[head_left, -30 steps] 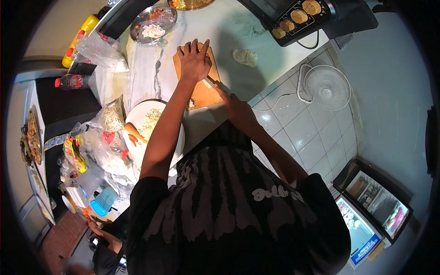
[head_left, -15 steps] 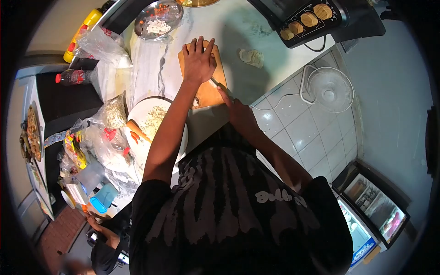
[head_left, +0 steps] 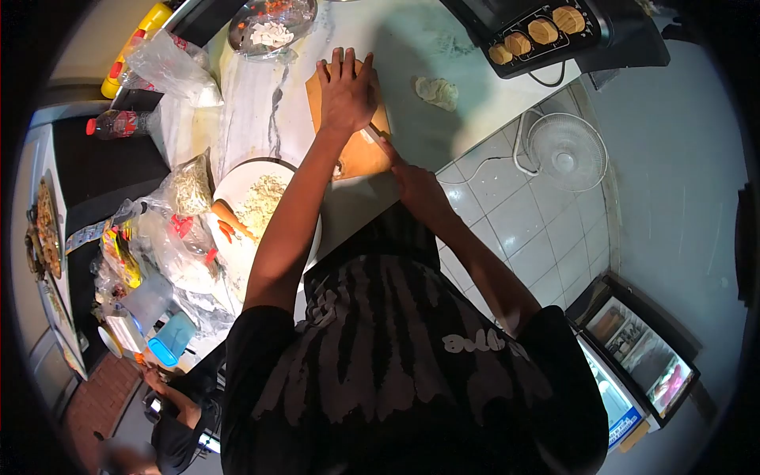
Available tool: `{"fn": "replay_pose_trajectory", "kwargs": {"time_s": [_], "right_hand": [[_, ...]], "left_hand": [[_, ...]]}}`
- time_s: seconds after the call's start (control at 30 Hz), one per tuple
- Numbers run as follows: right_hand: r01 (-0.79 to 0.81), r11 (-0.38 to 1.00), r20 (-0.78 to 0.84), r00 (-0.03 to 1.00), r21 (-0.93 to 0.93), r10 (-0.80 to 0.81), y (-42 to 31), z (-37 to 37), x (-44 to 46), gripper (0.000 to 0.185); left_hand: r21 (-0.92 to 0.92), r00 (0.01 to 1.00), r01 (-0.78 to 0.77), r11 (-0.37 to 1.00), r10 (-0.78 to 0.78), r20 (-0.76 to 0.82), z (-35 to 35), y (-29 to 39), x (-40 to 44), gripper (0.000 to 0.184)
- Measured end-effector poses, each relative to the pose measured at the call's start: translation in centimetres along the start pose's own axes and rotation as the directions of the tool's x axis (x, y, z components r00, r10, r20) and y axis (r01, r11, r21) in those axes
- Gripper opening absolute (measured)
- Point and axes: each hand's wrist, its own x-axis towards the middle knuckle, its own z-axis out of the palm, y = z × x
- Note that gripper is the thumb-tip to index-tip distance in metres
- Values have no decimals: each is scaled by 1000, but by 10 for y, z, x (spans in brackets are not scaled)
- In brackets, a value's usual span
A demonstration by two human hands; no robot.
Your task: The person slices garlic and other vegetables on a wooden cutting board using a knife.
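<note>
My left hand (head_left: 347, 99) lies flat over the wooden cutting board (head_left: 370, 164) with its fingers stretched out. Whatever is under the palm is hidden. Gripped in my right hand (head_left: 421, 192) is a knife (head_left: 374, 134), its blade reaching over the board beside my left wrist. A small pale piece of food (head_left: 338, 169) sits at the board's near edge. Left of my left forearm, a round white plate (head_left: 227, 188) carries chopped pale food (head_left: 263, 202), a carrot (head_left: 230, 217) and red chillies (head_left: 226, 229).
At the back, a metal tray (head_left: 305, 16) holds white and reddish pieces. A crumpled pale item (head_left: 436, 93) lies right of the board. Plastic bags (head_left: 170, 67) and a cola bottle (head_left: 119, 124) crowd the left. A fan (head_left: 566, 152) stands at right; another person's arm (head_left: 170, 393) shows lower left.
The whole view has shifted slightly. My left hand stays flat on the board, and my right hand keeps the knife beside it with only a slight change in angle.
</note>
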Motion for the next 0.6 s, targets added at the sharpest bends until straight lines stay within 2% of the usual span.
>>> {"fn": "replay_pose_trajectory", "kwargs": {"time_s": [0.03,0.1,0.13,0.2,0.23,0.3,0.33,0.4,0.53,0.6], "right_hand": [[3,1000,0,1000,1,-3,-1,2,0,67],[-155,969,150,971,-191,185,-6,3,1,62],[-158,969,148,971,-191,187,-8,0,3,62],[-249,968,166,956,22,242,-10,-8,3,61],[-253,967,163,955,17,247,-4,-4,-3,61],[-11,995,-45,999,-97,7,3,9,-3,60],[-6,995,-46,999,-95,2,3,10,-4,60],[-80,984,80,992,-157,93,-4,9,-7,66],[-140,987,101,984,-82,148,-25,5,-3,70],[-245,896,294,884,-371,363,-33,3,2,76]], "left_hand": [[-7,1000,-6,1000,6,-8,-1,-2,-2,57],[3,1000,-2,1000,2,1,-2,-3,0,57],[6,1000,4,1000,-4,14,-1,-2,-1,57],[12,1000,-10,1000,10,28,3,2,4,57],[22,999,-24,999,23,38,5,4,6,57],[7,999,-25,1000,25,24,4,6,3,58],[-5,1000,-22,1000,22,22,2,5,0,58],[-15,1000,-21,1000,21,17,-1,0,-2,58],[-63,999,-34,997,36,30,-9,-6,-6,58],[-74,998,-33,997,37,47,-12,-9,-6,58]]}}
